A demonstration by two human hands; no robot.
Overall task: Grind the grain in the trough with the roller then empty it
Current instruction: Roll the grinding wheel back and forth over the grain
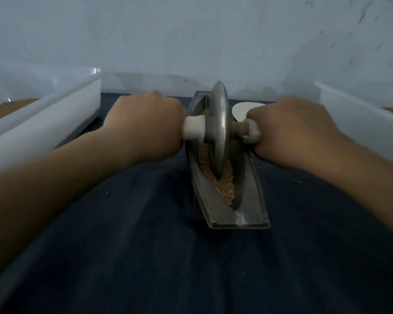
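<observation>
Navy cloth point(134, 257) beneath trough point(252, 200) with roller point(218, 123); white wall point(191, 37).

One wide-angle head view looks forward and down from above the near edge of the dark worktop point(123, 257), facing the pale wall point(191, 41) beyond its far edge. It sits close: the left hand point(145, 125) and right hand point(290, 132) loom large, with the trough point(252, 200) and roller point(218, 132) centred, running away from the camera.

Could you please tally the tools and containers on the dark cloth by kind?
Metal trough: 1
Disc roller: 1
White side tubs: 2
White round object, partly hidden: 1
Total: 5
</observation>
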